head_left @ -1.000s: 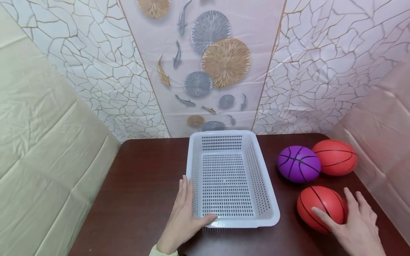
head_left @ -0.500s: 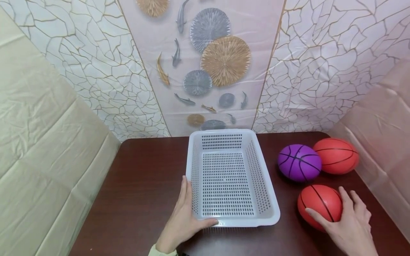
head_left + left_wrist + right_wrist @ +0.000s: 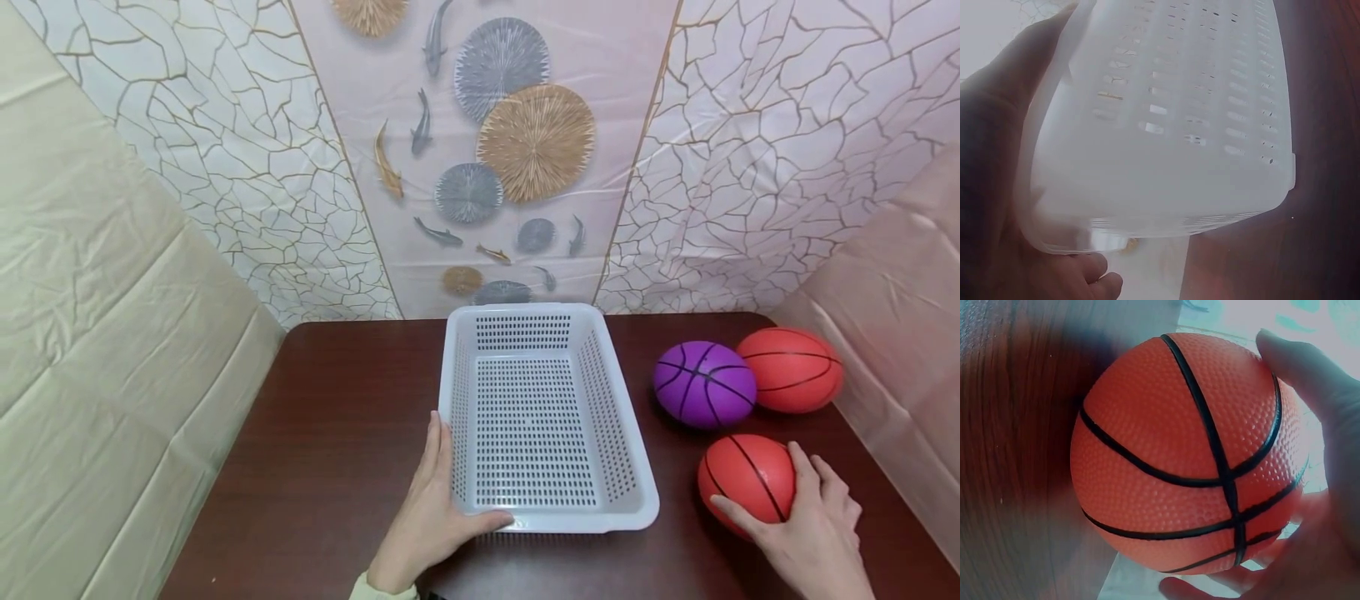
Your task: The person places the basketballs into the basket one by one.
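A red toy basketball (image 3: pixel 750 479) with black lines lies on the table at the right front. My right hand (image 3: pixel 813 529) holds it, thumb on its near side and fingers around its right side; the right wrist view shows the ball (image 3: pixel 1179 462) filling the space before the palm. My left hand (image 3: pixel 435 517) holds the near left corner of a white perforated plastic basket (image 3: pixel 630 442), thumb along the front rim and fingers along the left side. The basket's interior is bare. In the left wrist view, the basket wall (image 3: pixel 1160 175) appears beside the thumb and fingertips.
A purple ball (image 3: pixel 705 385) and another red ball (image 3: pixel 791 369) sit side by side behind the held one, at the table's far right. The dark brown table (image 3: pixel 330 433) is bordered by a patterned backdrop (image 3: pixel 255 167) and pale padded side panels (image 3: pixel 112 358).
My right hand has moved left and closed in around the near red basketball, its fingers coming onto the ball's right side. The left hand stays at the basket corner.
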The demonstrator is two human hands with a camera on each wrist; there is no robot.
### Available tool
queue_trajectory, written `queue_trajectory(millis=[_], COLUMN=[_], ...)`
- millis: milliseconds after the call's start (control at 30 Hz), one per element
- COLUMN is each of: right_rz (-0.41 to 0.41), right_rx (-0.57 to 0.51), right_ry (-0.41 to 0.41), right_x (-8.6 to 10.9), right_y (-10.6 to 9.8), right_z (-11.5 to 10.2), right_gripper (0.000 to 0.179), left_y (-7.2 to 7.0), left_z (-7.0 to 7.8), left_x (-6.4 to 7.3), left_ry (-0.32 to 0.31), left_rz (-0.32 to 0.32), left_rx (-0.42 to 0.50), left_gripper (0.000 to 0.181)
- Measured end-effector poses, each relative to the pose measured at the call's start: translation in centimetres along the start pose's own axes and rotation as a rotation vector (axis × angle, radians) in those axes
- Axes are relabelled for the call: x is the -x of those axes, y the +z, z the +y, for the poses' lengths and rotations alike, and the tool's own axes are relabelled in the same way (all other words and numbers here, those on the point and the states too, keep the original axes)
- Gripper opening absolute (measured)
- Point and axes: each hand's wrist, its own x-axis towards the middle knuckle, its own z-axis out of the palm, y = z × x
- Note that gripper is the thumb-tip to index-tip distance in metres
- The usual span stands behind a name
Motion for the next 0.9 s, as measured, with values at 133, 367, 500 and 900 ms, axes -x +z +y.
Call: queue_trajectory(millis=[133, 367, 500, 900], right_rz=[-0.018, 0.024, 0.040, 0.029], right_rx=[-0.003, -0.025, -0.028, -0.009], right_ry=[-0.004, -0.009, 0.006, 0.051], right_x=[-0.01, 0.10, 0.17, 0.25], right_y=[0.02, 0.18, 0.24, 0.18], right_z=[-0.08, -0.26, -0.30, -0.82], right_gripper=[0.122, 0.117, 0.116, 0.117], left_y=[0.12, 0.21, 0.21, 0.19], left_z=[-0.09, -0.20, -0.14, -0.18], left_x=[0.07, 0.19, 0.19, 0.16], left_ry=[-0.014, -0.029, -0.033, -0.030], left_rz=[0.007, 0.022, 0.015, 0.013], left_rx=[0.015, 0.040, 0.043, 0.075], left_gripper=[0.141, 0.141, 0.141, 0.141])
